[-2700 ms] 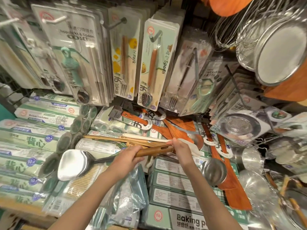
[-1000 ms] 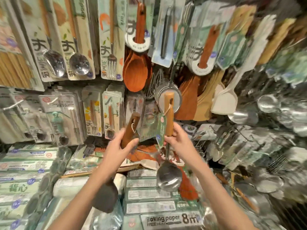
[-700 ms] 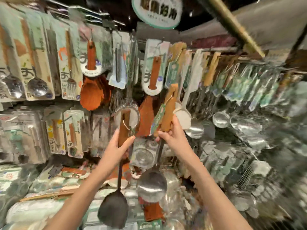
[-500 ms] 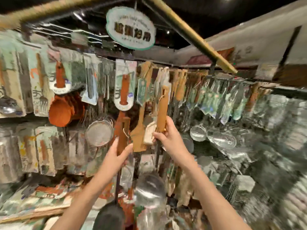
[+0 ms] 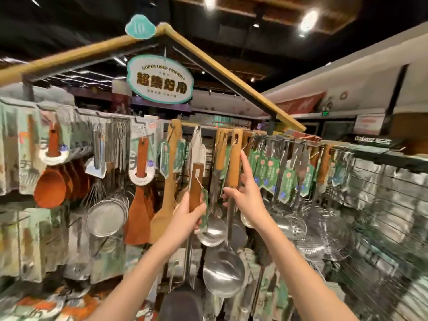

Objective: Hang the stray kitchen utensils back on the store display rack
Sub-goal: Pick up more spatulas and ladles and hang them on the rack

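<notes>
Overhead, an oval hanging sign (image 5: 160, 79) with a teal border and gold characters is suspended beneath a wooden roof-shaped beam (image 5: 222, 72); a smaller teal cloud-shaped badge (image 5: 140, 27) sits at the beam's apex. Round ceiling lights (image 5: 309, 19) glow against a dark ceiling. At right, a white wall fascia (image 5: 361, 84) carries a red banner (image 5: 301, 104), with a small green exit sign (image 5: 325, 114) just below it. Further right, a dark shelf front bears a white "Galanz" label (image 5: 372, 141). The right edge is blurred.
</notes>
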